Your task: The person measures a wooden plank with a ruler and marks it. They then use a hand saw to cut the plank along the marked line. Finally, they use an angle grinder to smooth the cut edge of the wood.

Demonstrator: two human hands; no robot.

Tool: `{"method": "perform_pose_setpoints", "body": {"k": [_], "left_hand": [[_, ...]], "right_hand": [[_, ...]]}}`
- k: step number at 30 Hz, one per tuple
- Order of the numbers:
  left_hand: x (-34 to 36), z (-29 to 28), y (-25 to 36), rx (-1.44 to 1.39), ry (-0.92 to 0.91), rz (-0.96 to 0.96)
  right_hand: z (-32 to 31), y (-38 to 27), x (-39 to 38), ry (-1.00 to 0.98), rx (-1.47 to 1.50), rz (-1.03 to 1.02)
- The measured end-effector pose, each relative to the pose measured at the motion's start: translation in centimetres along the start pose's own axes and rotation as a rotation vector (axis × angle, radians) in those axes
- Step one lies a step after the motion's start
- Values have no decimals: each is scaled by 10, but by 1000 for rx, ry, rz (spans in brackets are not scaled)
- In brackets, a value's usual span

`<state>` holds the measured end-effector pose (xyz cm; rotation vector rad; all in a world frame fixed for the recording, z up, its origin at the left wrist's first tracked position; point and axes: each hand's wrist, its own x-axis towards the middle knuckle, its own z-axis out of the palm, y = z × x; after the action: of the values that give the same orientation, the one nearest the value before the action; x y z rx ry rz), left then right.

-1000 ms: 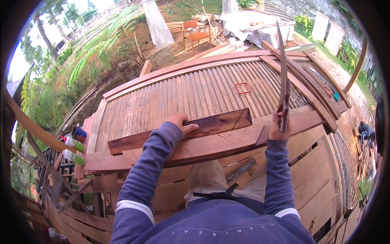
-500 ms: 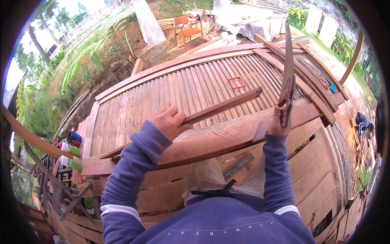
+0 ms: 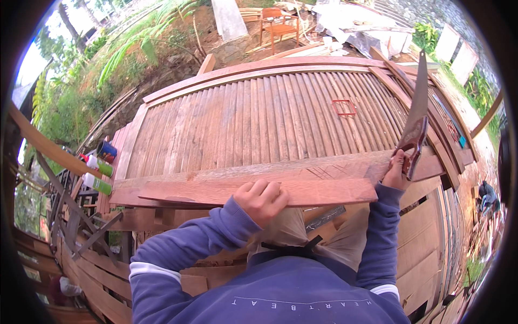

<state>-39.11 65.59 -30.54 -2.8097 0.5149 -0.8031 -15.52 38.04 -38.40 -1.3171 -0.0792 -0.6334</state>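
My left hand [image 3: 261, 202] is closed round a long reddish-brown wooden board [image 3: 329, 192], fingers over its top edge, near its middle. The board lies nearly level along the near rail of a large slatted wooden panel [image 3: 226, 124], its broad face showing. Whether it rests on the rail or hangs just off it, I cannot tell. To the right, my right hand [image 3: 395, 171] grips the dark wooden handle of a handsaw [image 3: 418, 105]. The blade points up and away over the panel's right part, clear of the board in my left hand.
A thin red rectangular frame [image 3: 344, 108] lies on the slats. Loose planks [image 3: 402, 97] cross the panel's right end. Two white-and-green bottles [image 3: 97, 184] and a blue can [image 3: 107, 151] stand at the left. An orange chair [image 3: 279, 28] is beyond; a person [image 3: 488, 197] crouches far right.
The board has swung from a slant across the slats to nearly level along the near rail, turning its broad face up. My left hand moved nearer and right; the handsaw stays in my right hand.
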Motion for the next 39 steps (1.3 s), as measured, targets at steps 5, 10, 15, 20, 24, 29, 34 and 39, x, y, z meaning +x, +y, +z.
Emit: {"method": "perform_pose_setpoints", "body": {"k": [5,10,15,20,24,29,34,39], "left_hand": [[-13,9,18,-107,77,-166],[-35,-7,13,-213,67,-325],[-37,-6,4,-196,144,-278],[1,-8,-46,-233,-79,-258],[39,-7,-67,-484,-143,-334],[53,-5,-59,-623,-418,-409],[47,19,-52,-609,-381,-384],[51,29,-32,-541,-360,-438]], "right_hand": [[-32,41,25,19,-18,-14],[-21,15,14,14,-21,-21],[-7,10,8,50,-46,-33],[-6,-5,3,-43,32,23],[-1,-13,1,31,80,40],[-8,-6,-2,36,108,83],[-4,-15,-5,30,195,59],[-6,-17,-4,59,247,60]]}}
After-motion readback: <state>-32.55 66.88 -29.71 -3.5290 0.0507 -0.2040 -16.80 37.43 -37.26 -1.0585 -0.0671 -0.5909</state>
